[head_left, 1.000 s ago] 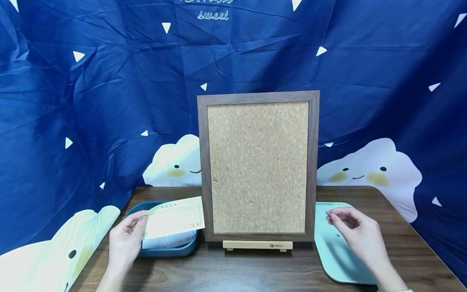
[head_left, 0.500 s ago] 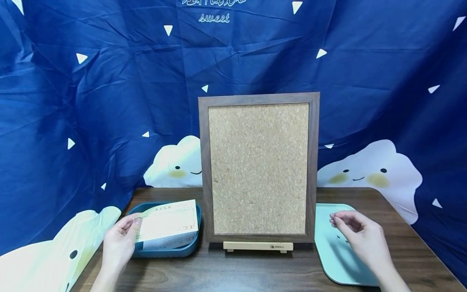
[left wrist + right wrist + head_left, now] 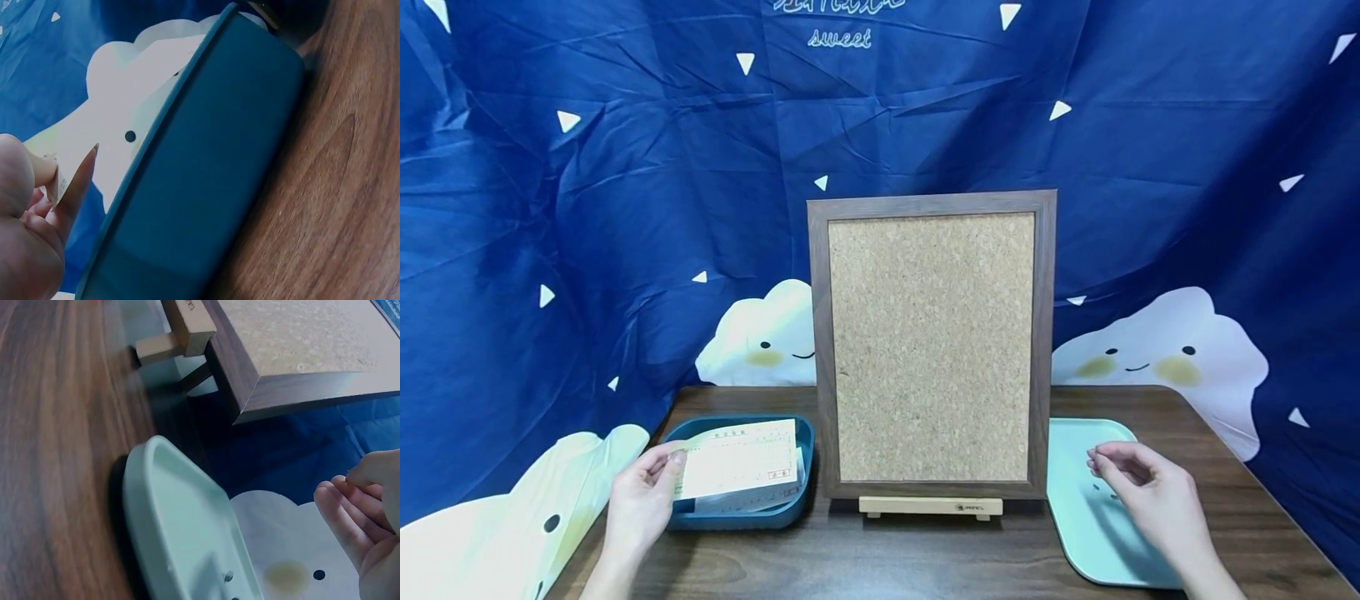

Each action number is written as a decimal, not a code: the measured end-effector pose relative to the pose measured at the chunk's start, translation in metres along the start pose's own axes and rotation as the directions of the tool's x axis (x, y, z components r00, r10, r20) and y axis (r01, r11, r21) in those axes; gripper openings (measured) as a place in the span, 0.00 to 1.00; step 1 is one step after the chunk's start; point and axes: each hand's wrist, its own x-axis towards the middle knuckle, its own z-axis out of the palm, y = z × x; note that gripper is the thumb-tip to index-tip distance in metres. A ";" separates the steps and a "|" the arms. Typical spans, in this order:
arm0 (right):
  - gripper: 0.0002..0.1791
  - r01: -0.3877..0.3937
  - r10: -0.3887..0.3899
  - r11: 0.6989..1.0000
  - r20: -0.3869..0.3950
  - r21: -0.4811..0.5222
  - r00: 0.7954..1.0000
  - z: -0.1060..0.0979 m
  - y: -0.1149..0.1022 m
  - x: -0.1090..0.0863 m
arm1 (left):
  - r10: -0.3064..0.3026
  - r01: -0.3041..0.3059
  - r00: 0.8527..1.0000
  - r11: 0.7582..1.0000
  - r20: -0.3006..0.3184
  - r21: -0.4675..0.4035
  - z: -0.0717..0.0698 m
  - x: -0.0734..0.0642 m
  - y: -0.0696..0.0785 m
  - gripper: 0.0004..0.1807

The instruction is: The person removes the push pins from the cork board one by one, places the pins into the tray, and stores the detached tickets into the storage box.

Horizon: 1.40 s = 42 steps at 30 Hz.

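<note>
My left hand [image 3: 638,496] pinches the left edge of a printed paper slip [image 3: 741,460], a receipt-like form with a red stamp box, above a blue bin [image 3: 730,521]. In the left wrist view only a small corner of the slip shows between thumb and fingers. Over the pale green tray [image 3: 1093,558], my right hand [image 3: 1153,492] holds thumb and fingertips together. A tiny dark point shows at those fingertips in the right wrist view, like a pin; most of it is hidden. Small dark pins [image 3: 229,576] lie on the tray.
A framed cork board [image 3: 932,350] stands upright between the hands on a small wooden stand [image 3: 928,506]. More printed slips [image 3: 752,498] lie in the bin. Brown wood-grain table [image 3: 865,558] runs beneath everything, and a blue cloth [image 3: 925,125] hangs behind.
My left hand has drawn the slip left and slightly down, away from the board's frame. The right hand has shifted a little right and down over the tray.
</note>
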 end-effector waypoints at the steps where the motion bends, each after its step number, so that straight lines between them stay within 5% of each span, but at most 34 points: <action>1: 0.06 -0.003 0.003 1.000 0.002 0.000 1.000 0.000 0.002 0.000 | 0.002 -0.002 1.000 1.000 0.003 0.007 0.000 0.001 0.000 0.13; 14: 0.03 0.021 -0.020 0.993 0.008 -0.113 1.000 -0.007 0.022 -0.005 | -0.072 0.059 0.991 0.991 0.112 0.117 -0.006 0.005 -0.001 0.16; 34: 0.04 -0.027 0.054 0.940 0.071 -0.339 0.996 -0.015 0.043 -0.007 | -0.005 -0.050 0.973 0.972 0.232 0.231 -0.007 0.011 -0.008 0.17; 42: 0.04 -0.044 0.087 0.925 0.097 -0.378 0.991 -0.016 0.041 -0.005 | -0.030 -0.038 0.964 0.968 0.265 0.250 -0.008 0.013 -0.006 0.19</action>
